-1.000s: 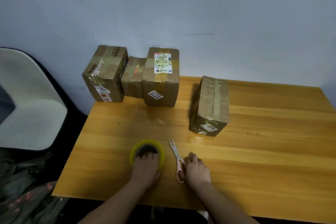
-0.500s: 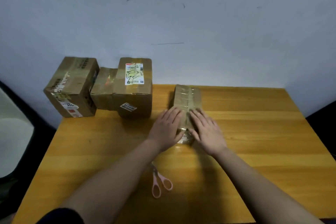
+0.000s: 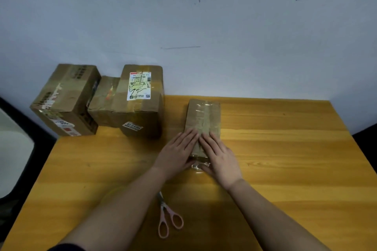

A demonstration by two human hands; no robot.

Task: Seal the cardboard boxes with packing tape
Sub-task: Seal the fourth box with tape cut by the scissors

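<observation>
Both hands lie flat on the near end of the small taped box. The left hand has its fingers straight and close together, laid over the left half of the box top; the right hand mirrors it on the right half, fingers likewise extended. The fingertips nearly meet over the middle strip of tape. Neither hand grips anything; they seem to be pressing the tape down.

The box sits on the worktop, toward the back, its long side running away from the person. Clear tape runs along its top and over the near edge, where a crinkled tail shows between the thumbs.

The likely trouble: that loose tail may stay puckered or stick to the worktop rather than the box face if the palms smooth only the top. Pressing unevenly could also trap creases or air, leaving the seam weak. A hard push forward might slide the light box toward the wall.

Pink-handled scissors lie near the front edge, between the forearms, well apart from the box. A faint yellowish rim just left of the left forearm may be the tape roll, though I cannot tell. Three other boxes stand bunched at the back left corner, already carrying tape and labels.
</observation>
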